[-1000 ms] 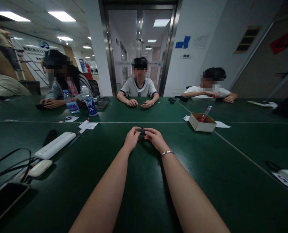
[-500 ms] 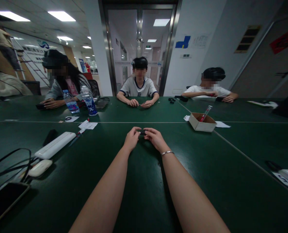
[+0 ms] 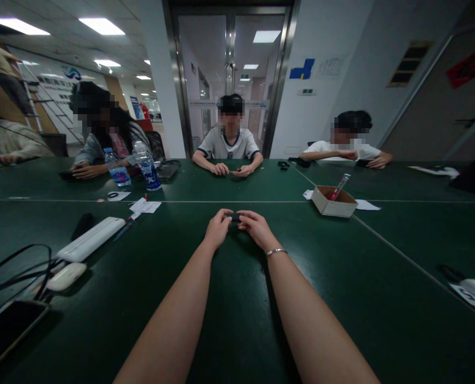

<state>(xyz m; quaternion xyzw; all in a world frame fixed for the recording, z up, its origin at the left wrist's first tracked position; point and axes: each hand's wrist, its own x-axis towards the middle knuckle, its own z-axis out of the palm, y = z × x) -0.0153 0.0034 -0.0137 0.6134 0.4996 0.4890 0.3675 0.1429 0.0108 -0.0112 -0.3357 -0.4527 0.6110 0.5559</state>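
Note:
A small black object with a silvery left end (image 3: pixel 235 217), of a kind too small to make out, is held level just above the green table (image 3: pixel 237 298). My left hand (image 3: pixel 218 229) pinches its silvery end between thumb and fingertips. From the other side, the fingers of my right hand (image 3: pixel 256 228) close on its black body; a metal bracelet circles that wrist. Both forearms stretch forward over the table, and my fingers partly cover the object.
Left of my arms lie a white power strip (image 3: pixel 91 240), a white case (image 3: pixel 66 277), cables and a phone (image 3: pixel 11 336). Two bottles (image 3: pixel 147 168) stand farther back. An open cardboard box (image 3: pixel 333 209) holding a tube sits right. Several people sit across the table.

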